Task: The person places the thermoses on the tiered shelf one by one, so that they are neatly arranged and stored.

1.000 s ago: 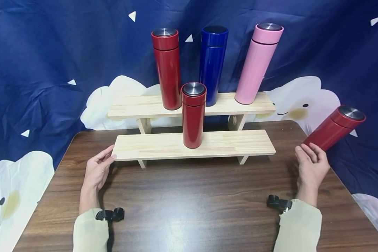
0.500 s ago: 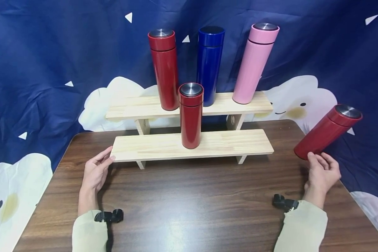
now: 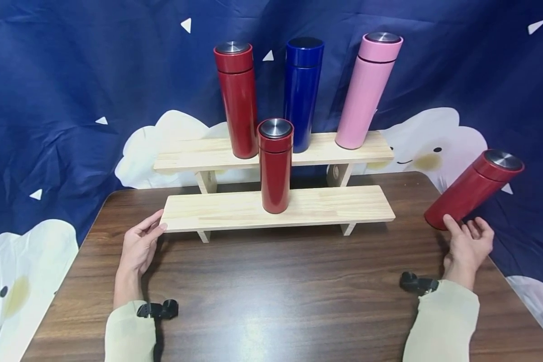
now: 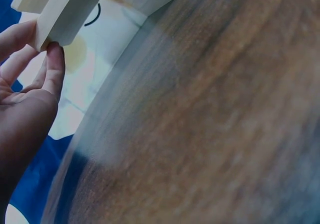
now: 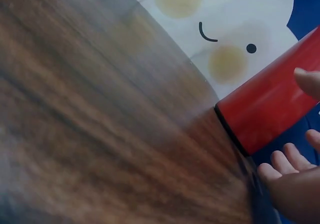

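My left hand (image 3: 138, 246) pinches the left end of the lower wooden shelf (image 3: 217, 208) between thumb and fingers; the left wrist view shows the fingertips on the board end (image 4: 55, 24). At the table's right edge stands a red thermos bottle (image 3: 470, 188) with a steel-topped lid. Close at its lower side is my right hand (image 3: 470, 246), fingers loosely bent and spread apart. In the right wrist view the thumb (image 5: 307, 81) overlaps the red bottle (image 5: 272, 104), while the other fingers (image 5: 282, 161) lie below it, off its surface.
Another red thermos (image 3: 275, 171) stands mid-way on the lower shelf. Behind it, the upper shelf (image 3: 181, 153) bears a red thermos (image 3: 240, 105), a blue one (image 3: 304, 95) and a pink one (image 3: 366, 95). A blue cloud-print cloth (image 3: 117, 60) hangs behind the brown table (image 3: 262, 286).
My right hand has moved right and toward me along the bottle's lower side, uncovering its base. The bottle stays about where it was. My left hand keeps its place on the shelf end.
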`<state>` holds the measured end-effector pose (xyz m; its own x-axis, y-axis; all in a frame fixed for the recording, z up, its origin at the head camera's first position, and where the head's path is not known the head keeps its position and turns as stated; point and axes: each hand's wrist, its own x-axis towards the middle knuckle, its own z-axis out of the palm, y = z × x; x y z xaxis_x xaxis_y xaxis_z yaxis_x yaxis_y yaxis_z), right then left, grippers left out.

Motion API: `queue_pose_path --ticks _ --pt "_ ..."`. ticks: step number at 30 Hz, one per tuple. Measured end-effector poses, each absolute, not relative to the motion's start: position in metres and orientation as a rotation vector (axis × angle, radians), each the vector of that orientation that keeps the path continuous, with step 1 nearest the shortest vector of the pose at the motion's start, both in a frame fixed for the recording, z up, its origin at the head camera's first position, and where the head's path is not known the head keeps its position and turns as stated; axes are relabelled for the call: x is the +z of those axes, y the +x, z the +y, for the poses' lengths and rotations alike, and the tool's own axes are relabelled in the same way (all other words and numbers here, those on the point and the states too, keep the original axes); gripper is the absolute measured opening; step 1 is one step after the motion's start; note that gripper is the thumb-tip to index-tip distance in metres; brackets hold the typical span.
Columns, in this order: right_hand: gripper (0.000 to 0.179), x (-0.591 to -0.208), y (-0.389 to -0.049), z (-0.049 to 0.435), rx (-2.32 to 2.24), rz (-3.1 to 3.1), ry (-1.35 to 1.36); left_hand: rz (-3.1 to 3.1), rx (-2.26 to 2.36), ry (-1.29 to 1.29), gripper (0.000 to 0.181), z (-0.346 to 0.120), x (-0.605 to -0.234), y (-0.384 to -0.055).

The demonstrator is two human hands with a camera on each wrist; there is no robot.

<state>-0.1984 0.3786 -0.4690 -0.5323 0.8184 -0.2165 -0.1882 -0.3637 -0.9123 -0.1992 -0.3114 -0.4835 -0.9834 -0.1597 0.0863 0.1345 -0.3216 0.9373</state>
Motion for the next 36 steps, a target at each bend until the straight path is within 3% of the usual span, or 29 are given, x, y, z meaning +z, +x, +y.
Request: queue_pose_path --ticks 21,36 --pt "0.096 -0.476 -0.224 0.385 1.979 -1.398 -0.857 -1.653 -2.455 0.004 0.044 -0.312 -0.486 -0.201" --pt "0.089 -0.474 -0.235 0.383 1.892 -1.477 -0.935 -1.681 -2.435 0.032 0.047 -0.311 -0.485 -0.2"
